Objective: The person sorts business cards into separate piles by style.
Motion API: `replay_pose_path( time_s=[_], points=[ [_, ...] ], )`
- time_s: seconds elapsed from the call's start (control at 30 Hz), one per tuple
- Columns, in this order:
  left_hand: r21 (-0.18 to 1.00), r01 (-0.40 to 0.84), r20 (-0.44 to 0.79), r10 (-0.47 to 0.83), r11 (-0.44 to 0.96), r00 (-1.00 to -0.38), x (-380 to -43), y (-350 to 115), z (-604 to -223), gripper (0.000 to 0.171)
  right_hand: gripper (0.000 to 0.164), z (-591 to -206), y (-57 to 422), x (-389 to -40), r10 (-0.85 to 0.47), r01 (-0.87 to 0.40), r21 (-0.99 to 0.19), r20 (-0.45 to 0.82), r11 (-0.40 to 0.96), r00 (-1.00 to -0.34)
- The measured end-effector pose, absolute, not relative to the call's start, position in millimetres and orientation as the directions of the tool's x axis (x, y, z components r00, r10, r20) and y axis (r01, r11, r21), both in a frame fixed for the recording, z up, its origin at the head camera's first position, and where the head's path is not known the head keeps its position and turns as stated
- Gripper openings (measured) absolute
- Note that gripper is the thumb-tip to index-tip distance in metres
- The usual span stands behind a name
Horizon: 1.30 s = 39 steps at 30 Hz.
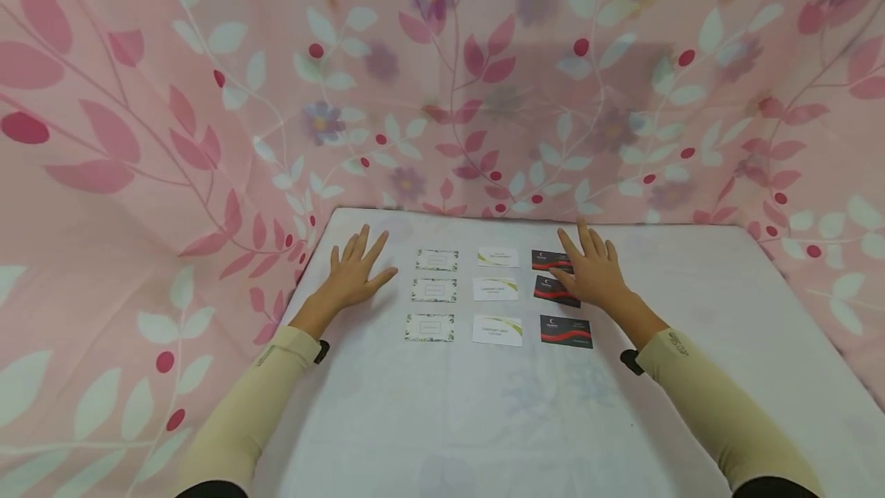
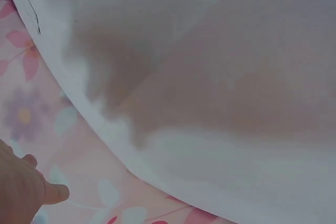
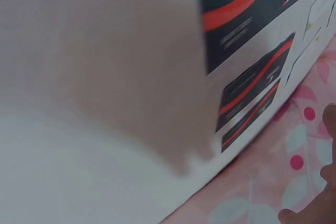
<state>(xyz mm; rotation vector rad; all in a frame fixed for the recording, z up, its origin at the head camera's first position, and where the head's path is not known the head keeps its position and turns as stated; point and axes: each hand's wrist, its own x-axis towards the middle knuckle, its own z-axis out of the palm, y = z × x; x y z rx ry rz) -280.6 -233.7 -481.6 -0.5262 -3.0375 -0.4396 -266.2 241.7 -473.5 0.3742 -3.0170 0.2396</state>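
Observation:
Business cards lie flat in three columns of three. The left column holds white cards with leafy borders (image 1: 430, 327), the middle one white cards with a yellow-green curve (image 1: 497, 330), the right one dark cards with a red wave (image 1: 566, 331). My left hand (image 1: 351, 277), fingers spread, is left of the leafy cards and holds nothing. My right hand (image 1: 598, 273), also spread and without anything in it, hides the right parts of the far and middle dark cards. Both hands appear raised, with shadows on the cloth below. In the right wrist view, dark cards (image 3: 252, 85) show beside the shadow.
A white cloth covers the table (image 1: 442, 406). Its far edge meets a pink curtain (image 1: 442, 98) with leaf and flower patterns, which also hangs at the left and right sides. Dark wrist bands (image 1: 631, 362) sit at both sleeve cuffs.

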Motion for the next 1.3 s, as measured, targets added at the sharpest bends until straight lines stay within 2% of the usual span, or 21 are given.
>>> replay_pose_path(
  time_s=[0.17,0.43,0.73,0.93,1.3],
  points=[
    [0.329,0.327,0.062,0.326,0.886,-0.944,-289.6,-232.3,-480.3,0.083,0.088,-480.3,217.6,-275.7,-0.285,-0.306,-0.186,0.132,0.934,-0.95],
    [0.413,0.335,0.028,0.356,0.847,-0.934,-305.3,-221.9,-479.8,0.1,0.099,-483.4,189.0,-290.0,-0.344,-0.37,-0.326,0.136,0.87,-0.929],
    [0.506,0.364,0.034,0.403,0.782,-0.915,-321.0,-206.4,-479.9,0.099,0.111,-481.4,159.6,-308.6,-0.4,-0.383,-0.562,0.1,0.733,-0.911],
    [0.587,0.359,-0.001,0.444,0.726,-0.896,-329.6,-193.3,-489.5,0.097,0.114,-487.1,140.6,-317.9,-0.431,-0.401,-0.649,0.123,0.646,-0.894],
    [0.635,0.321,-0.033,0.44,0.703,-0.897,-341.2,-188.3,-477.8,0.082,0.101,-484.1,108.2,-319.0,-0.43,-0.282,-0.773,0.013,0.568,-0.903]
  ],
)
